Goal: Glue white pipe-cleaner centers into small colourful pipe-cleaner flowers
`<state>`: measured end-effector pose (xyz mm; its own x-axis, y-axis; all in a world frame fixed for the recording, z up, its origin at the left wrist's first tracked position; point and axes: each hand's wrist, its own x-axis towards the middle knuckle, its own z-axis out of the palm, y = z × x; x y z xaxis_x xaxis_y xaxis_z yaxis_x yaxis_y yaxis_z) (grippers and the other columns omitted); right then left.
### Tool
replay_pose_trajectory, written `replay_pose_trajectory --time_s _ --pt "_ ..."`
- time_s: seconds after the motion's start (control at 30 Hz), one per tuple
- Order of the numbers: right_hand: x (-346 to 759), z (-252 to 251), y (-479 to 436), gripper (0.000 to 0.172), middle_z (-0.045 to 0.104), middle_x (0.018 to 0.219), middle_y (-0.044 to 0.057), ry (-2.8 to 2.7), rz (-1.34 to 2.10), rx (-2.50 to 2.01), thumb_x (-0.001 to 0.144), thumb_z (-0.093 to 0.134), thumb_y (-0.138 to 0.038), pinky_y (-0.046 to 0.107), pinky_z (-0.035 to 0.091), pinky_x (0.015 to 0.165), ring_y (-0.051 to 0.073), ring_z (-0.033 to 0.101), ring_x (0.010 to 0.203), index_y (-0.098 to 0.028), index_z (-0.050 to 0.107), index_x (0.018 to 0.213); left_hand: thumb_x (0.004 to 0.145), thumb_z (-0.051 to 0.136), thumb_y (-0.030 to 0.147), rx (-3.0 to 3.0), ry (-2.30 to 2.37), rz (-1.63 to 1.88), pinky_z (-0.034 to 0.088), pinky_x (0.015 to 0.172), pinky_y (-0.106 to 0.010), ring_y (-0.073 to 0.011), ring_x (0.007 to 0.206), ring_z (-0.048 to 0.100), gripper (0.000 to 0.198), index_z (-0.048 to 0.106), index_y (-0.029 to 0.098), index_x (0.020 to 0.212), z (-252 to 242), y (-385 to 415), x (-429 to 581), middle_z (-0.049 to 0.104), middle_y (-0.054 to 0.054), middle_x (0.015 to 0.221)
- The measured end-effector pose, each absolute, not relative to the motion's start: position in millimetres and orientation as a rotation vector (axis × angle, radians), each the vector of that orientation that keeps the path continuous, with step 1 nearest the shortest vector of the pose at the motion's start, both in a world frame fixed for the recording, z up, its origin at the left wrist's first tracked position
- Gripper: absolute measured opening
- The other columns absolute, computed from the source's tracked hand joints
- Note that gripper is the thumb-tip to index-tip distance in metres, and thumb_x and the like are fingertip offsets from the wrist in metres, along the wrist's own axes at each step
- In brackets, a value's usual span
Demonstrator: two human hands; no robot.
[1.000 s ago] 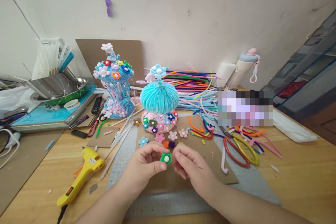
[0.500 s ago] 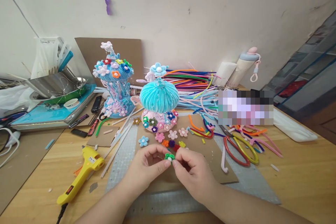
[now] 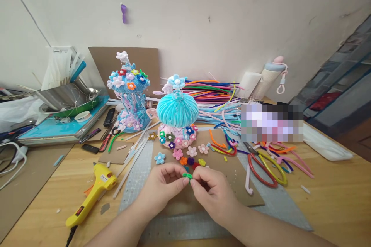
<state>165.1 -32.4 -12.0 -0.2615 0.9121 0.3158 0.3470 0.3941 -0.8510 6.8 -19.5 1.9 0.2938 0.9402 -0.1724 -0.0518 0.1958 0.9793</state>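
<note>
Here we go: my left hand [image 3: 166,185] and right hand [image 3: 213,193] pinch the green flower [image 3: 188,176], fingertips nearly together.

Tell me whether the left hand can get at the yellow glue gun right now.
Probably yes: the yellow glue gun lies off to the left of the left hand, with only thin, flat-lying sticks between. However, that hand is pinching the green flower, so it would likely need freeing first.
</note>
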Motion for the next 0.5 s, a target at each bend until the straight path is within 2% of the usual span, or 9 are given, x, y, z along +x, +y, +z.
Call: replay_pose_trajectory --time_s 0.17,0.27,0.37,0.5 --pt "166.9 -13.8 -31.3 0.018 0.038 0.056 -0.006 -1.774 0.957 -1.081 0.084 0.044 -0.019 0.021 0.028 0.048 0.009 0.036 0.052 -0.019 0.045 0.066 0.067 0.071 0.030 1.312 1.178 0.918 0.045 0.061 -0.024 -0.0134 0.061 0.057 0.016 0.064 0.015 0.071 5.9 -11.4 -5.3 0.064 0.000 0.065" --pt "169.5 -14.0 -26.8 0.019 0.041 0.060 -0.004 -1.652 1.016 -1.101 0.089 0.041 -0.027 0.021 0.030 0.049 0.010 0.038 0.054 -0.018 0.050 0.075 0.072 0.066 0.030 1.608 1.410 0.975 0.045 0.064 -0.026 -0.0169 0.070 0.058 0.012 0.065 0.018 0.073 8.5 -0.3 -23.6 0.064 -0.002 0.073" --pt "171.5 -13.0 -21.4 0.021 0.042 0.061 -0.003 -1.538 1.035 -1.106 0.089 0.041 -0.030 0.022 0.031 0.050 0.011 0.040 0.055 -0.017 0.051 0.075 0.071 0.064 0.027 1.921 1.475 0.915 0.044 0.072 -0.028 -0.0196 0.080 0.059 0.010 0.068 0.019 0.066 5.6 7.3 -34.3 0.063 -0.004 0.084" --pt "172.3 -12.3 -17.0 0.022 0.043 0.059 -0.004 -1.475 1.072 -1.090 0.088 0.045 -0.031 0.021 0.031 0.048 0.010 0.038 0.052 -0.018 0.051 0.073 0.073 0.063 0.025 2.193 1.462 0.755 0.044 0.074 -0.029 -0.0198 0.080 0.058 0.012 0.072 0.019 0.068 -4.3 10.2 -31.9 0.063 -0.005 0.083"
